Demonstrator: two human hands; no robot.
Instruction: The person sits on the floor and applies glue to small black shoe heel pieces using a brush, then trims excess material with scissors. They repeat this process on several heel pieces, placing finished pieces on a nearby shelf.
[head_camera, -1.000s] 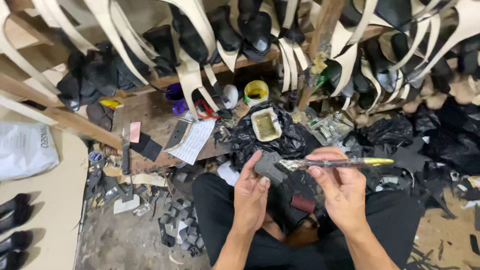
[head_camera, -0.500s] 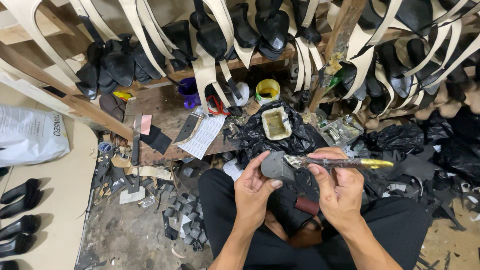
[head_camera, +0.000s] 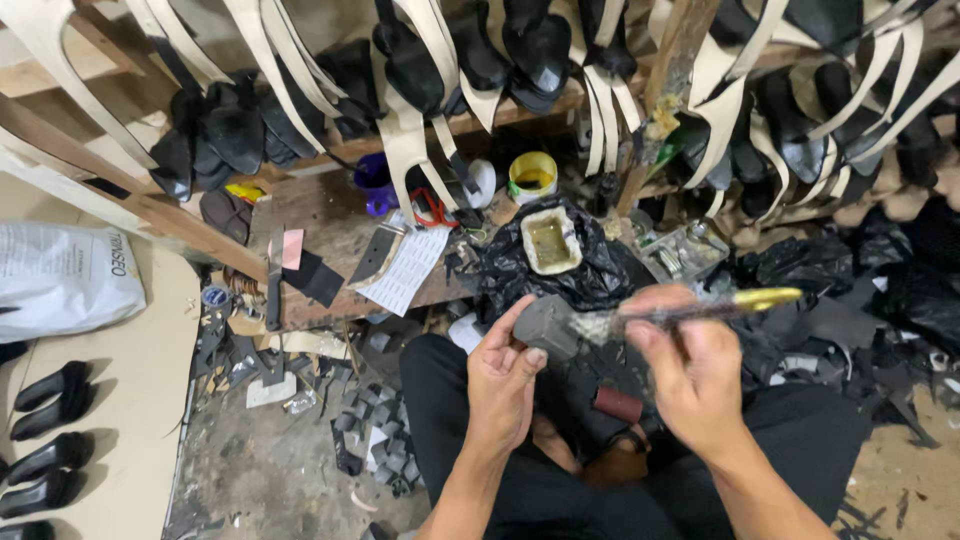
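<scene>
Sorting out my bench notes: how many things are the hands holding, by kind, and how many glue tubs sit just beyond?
Grey heel block, in left hand: 1
Brush, in right hand: 1
Square glue tub: 1
Round yellow tub: 1
Total: 4

Left hand (head_camera: 503, 380) gripping a dark grey block (head_camera: 547, 326), thumb and fingers wrapped round its lower edge. Right hand (head_camera: 695, 375) just right of the block, pinching a yellow-handled brush (head_camera: 700, 308), bristle end touching the block. Above the block, a square glue tub (head_camera: 550, 241) on black plastic (head_camera: 600, 275). Left of the block, a printed sheet (head_camera: 408, 268) on the desk (head_camera: 330, 225).
</scene>
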